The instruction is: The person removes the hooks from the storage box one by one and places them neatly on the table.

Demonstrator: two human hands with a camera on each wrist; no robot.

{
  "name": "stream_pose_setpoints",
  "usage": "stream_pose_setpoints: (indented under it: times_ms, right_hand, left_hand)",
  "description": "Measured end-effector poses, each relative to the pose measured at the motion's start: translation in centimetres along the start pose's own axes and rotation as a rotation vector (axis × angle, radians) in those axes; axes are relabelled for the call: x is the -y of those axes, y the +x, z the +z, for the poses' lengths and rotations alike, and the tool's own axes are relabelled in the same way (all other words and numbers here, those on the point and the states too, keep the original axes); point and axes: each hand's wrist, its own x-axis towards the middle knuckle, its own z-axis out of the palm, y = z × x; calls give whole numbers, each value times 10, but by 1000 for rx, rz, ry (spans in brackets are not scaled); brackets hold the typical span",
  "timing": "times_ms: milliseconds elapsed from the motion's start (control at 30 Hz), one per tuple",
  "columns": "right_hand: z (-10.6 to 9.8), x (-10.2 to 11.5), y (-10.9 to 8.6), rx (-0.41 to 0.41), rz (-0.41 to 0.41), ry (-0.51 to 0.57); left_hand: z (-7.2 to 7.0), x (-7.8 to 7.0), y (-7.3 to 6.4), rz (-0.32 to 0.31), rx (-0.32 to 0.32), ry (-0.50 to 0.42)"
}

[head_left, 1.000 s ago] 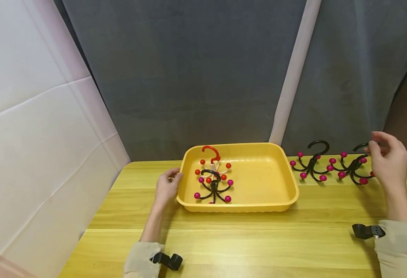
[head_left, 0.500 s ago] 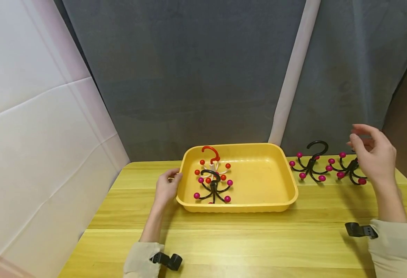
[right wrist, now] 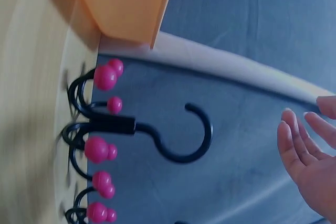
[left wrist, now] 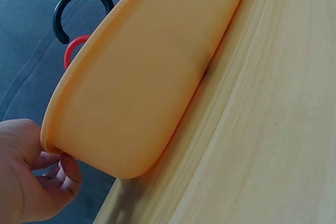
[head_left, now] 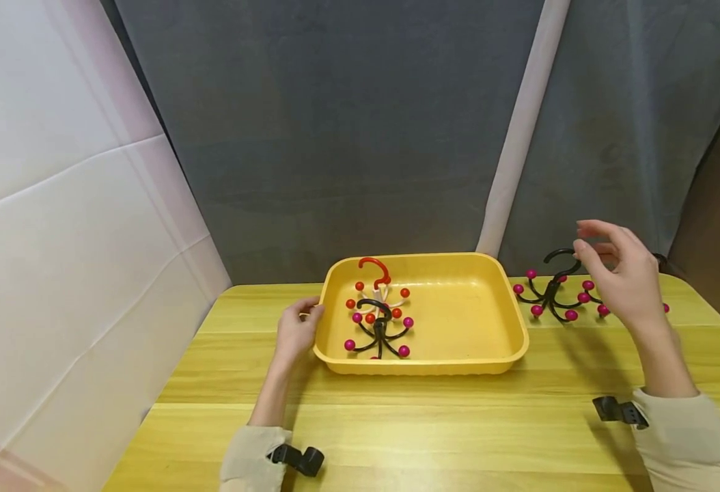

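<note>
A yellow plastic tray stands on the table, its left rim gripped by my left hand; the left wrist view shows thumb and fingers pinching that rim. Inside the tray's left part are a white hook hanger with a red hook and red balls and a black one with pink balls. Above the table at right hovers my right hand, fingers loosely bent around nothing. Closest to it, a black multi-arm hanger stands hook up. Another black hanger is mostly hidden behind that hand.
The wooden table extends in front of the tray. Grey cloth with a pale strip rises behind the table's back edge. White panels stand at left and a brown surface at far right.
My right hand has moved left, from beside the far-right hanger's hook to between the two right-hand hangers. My left hand stays on the tray, and the hangers have not moved.
</note>
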Motion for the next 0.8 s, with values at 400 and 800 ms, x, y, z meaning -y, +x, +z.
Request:
stream_pose_setpoints:
  times_ms: [400, 800]
  right_hand:
    - [27, 19, -5, 93, -96, 26]
    - [63, 45, -11, 208, -156, 68]
  left_hand:
    - [1, 0, 0, -5, 3, -7]
    - [0, -1, 0, 1, 2, -12]
